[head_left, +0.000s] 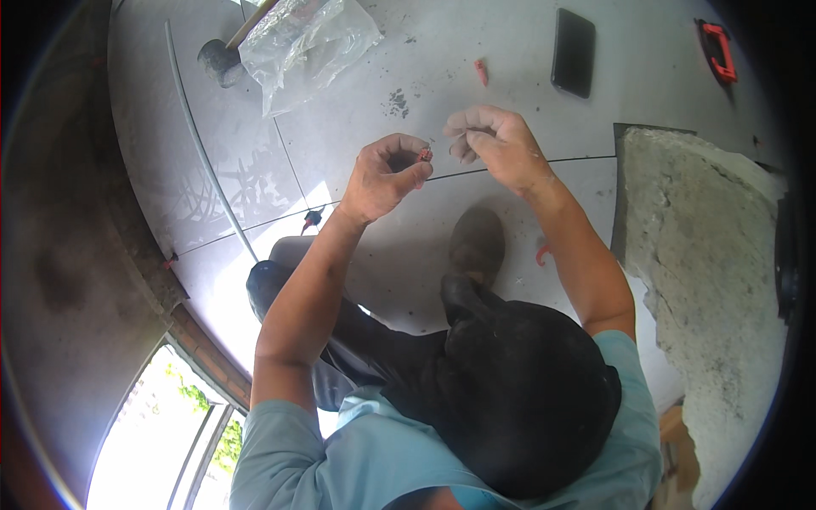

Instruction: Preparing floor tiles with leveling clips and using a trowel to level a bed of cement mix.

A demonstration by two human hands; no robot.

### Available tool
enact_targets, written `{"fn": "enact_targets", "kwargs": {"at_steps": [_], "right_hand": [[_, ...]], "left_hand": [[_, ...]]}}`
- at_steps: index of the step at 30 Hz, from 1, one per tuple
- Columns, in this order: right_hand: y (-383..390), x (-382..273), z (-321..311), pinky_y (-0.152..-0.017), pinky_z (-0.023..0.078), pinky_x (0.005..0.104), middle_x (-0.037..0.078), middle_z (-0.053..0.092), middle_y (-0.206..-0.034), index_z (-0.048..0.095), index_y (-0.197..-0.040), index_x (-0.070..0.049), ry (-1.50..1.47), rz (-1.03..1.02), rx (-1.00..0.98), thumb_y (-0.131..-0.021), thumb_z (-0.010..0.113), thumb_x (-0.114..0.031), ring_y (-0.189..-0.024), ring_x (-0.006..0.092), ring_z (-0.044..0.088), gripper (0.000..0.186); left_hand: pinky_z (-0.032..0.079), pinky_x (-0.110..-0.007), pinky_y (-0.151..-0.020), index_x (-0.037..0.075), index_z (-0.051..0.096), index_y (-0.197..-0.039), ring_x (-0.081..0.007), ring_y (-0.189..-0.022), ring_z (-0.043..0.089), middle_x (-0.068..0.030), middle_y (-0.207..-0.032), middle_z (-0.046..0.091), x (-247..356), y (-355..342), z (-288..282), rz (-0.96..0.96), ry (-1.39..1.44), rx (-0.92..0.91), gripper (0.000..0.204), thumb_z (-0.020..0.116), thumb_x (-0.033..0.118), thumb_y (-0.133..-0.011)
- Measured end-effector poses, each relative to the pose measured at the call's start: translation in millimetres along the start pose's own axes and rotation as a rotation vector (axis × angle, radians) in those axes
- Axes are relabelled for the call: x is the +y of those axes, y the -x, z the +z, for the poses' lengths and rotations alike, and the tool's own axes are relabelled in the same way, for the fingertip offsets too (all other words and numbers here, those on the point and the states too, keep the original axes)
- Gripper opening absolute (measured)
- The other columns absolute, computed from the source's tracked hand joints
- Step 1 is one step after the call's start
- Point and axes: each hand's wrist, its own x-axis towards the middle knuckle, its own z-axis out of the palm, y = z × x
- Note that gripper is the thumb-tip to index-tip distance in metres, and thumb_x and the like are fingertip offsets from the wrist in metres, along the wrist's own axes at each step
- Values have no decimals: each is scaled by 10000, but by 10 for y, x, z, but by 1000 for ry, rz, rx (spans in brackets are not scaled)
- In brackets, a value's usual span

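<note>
My left hand [380, 180] is raised over the grey tiled floor, thumb and forefinger pinching a small red piece [424, 155] whose exact kind I cannot make out. Close by on its right, my right hand [500, 146] has its fingers curled and thumb drawn in. Whatever lies between those fingertips, if anything, is too small to name. The two hands are apart. Beyond them a red wedge-like plastic piece [482, 72] lies on a tile. A curved red piece [544, 253] lies under my right forearm.
A clear plastic bag [310, 51] with red pieces lies far left, beside a dark-headed mallet [223, 64]. A long pale rod [200, 136] crosses the left side. Right are a phone [574, 53], a red-and-black tool [718, 51] and rough concrete [697, 246]. A black-and-red piece [312, 218] lies near my knee.
</note>
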Motion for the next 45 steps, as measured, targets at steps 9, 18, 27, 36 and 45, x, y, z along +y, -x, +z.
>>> {"fn": "enact_targets", "kwargs": {"at_steps": [9, 18, 27, 36, 45], "right_hand": [[135, -68, 70, -807, 558, 321, 135, 675, -1067, 609, -1143, 42, 136, -354, 26, -952, 439, 31, -946, 211, 693, 256], [112, -131, -56, -744, 527, 311, 115, 671, -933, 654, -1014, 9, 365, -472, 23, -921, 566, 2, -844, 222, 671, 128], [84, -198, 22, -714, 521, 343, 128, 660, -880, 666, -941, 3, 447, -694, -32, -815, 646, 53, -797, 280, 646, 137], [-19, -221, 23, -671, 519, 377, 103, 646, -842, 657, -885, -20, 563, -948, -107, -731, 673, 79, -778, 307, 629, 184], [-48, -196, -9, -676, 525, 353, 111, 648, -860, 678, -902, -6, 523, -900, -181, -715, 679, 108, -770, 285, 636, 219]], "left_hand": [[473, -232, -659, 2, 636, -981, -90, -723, 575, -17, -847, 620, -43, -21, 1, -4, 60, -5, 142, 704, 34, -860], [473, -229, -626, -22, 640, -970, -80, -686, 577, -28, -799, 635, 69, -32, 24, 37, 50, 21, 153, 699, 35, -840], [474, -228, -630, -27, 660, -1003, -80, -694, 565, -25, -810, 630, 170, -24, 19, -1, -43, -23, 164, 698, 35, -855], [471, -236, -616, -33, 694, -949, -72, -687, 579, -21, -752, 651, 235, -23, -3, -19, -80, -58, 182, 730, 89, -818], [457, -241, -606, -42, 708, -935, -81, -672, 561, -24, -740, 638, 273, -5, -30, -62, -37, -97, 178, 732, 87, -815]]}}
